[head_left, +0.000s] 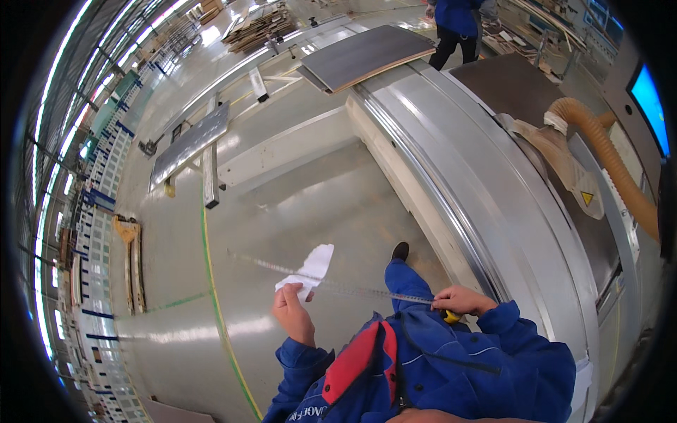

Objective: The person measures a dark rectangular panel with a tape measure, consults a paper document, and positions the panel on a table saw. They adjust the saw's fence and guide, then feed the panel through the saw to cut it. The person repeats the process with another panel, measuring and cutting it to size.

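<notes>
My left hand [293,312] is closed on a torn white sheet of paper [316,264], held out in front of me above the floor. Closed round a tape measure [451,317] with a yellow case is my right hand [463,300], near the edge of the long grey machine table. The tape's thin blade [360,290] runs out from the case to the left, past my left hand and the paper; it looks blurred. Whether the left fingers also touch the blade I cannot tell.
On my right stretches a grey sliding machine table [486,169] with metal rails. Dark panels [367,56] lie across its far end. A ribbed tan hose [599,141] and a lit screen [650,109] stand far right. Beyond the table is another person [457,25].
</notes>
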The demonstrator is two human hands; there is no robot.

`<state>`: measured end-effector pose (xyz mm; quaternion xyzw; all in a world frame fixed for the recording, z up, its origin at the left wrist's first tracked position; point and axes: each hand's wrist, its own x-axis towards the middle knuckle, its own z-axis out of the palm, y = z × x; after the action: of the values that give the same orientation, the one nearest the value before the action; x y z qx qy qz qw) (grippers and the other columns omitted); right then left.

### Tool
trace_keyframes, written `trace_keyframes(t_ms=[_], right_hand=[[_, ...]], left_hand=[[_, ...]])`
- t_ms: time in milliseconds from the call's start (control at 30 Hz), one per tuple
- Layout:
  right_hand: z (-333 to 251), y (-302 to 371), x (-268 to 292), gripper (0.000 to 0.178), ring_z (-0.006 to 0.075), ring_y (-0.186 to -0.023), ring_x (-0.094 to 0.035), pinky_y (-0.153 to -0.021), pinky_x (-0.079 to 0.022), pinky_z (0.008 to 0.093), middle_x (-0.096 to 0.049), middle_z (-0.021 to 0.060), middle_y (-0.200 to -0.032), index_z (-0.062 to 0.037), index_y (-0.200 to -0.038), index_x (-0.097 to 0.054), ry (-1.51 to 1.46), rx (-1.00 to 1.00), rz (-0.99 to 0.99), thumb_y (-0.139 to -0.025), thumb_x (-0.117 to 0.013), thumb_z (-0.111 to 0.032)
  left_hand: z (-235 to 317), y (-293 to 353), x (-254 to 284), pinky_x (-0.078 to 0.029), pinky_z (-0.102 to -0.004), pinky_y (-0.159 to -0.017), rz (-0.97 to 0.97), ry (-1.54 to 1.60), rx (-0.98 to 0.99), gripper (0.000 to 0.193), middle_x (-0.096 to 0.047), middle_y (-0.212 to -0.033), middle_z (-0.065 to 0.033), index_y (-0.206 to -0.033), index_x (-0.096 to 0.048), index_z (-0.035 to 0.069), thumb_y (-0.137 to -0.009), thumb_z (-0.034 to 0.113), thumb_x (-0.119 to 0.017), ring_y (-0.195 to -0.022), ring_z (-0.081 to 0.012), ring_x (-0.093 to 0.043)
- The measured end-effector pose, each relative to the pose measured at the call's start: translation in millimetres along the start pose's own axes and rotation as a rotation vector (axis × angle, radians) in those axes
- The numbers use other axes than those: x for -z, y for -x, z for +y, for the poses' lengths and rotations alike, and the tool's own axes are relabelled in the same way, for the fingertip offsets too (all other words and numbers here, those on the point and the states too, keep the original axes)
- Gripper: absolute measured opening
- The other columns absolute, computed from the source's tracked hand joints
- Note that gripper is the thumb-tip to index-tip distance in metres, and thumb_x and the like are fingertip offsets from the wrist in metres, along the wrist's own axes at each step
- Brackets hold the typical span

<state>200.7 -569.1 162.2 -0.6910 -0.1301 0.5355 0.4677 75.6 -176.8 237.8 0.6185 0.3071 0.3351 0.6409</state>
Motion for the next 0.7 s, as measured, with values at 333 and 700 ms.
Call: trace_keyframes(t_ms=[333,700], right_hand=[[-163.4,-222.2,151.1,0.031,0.0167,-0.078,-0.071,-0.074,-0.055,0.0306,-0.075,0.0098,-0.084,0.0037,-0.095,-0.076,-0.381,0.268,0.433,-0.102,-0.063,-0.024],[-304.5,-378.4,291.5,0.033,0.0157,-0.066,-0.064,-0.064,-0.050,0.0329,-0.071,0.0073,-0.072,0.0032,-0.084,-0.078,-0.325,0.142,0.804,-0.092,-0.068,-0.027]], left_hand=[[-11.0,-193.5,-113.0,-0.055,-0.0295,-0.066,-0.177,-0.230,0.098,0.022,-0.070,-0.085,-0.0094,-0.094,-0.068,-0.005,-0.104,0.015,-0.065,-0.071,-0.0158,-0.067],[-72.9,-390.4,-218.2,-0.056,-0.0276,-0.069,-0.363,-0.419,0.092,0.020,-0.073,-0.085,-0.0087,-0.097,-0.072,-0.006,-0.101,0.014,-0.069,-0.076,-0.0156,-0.070]])
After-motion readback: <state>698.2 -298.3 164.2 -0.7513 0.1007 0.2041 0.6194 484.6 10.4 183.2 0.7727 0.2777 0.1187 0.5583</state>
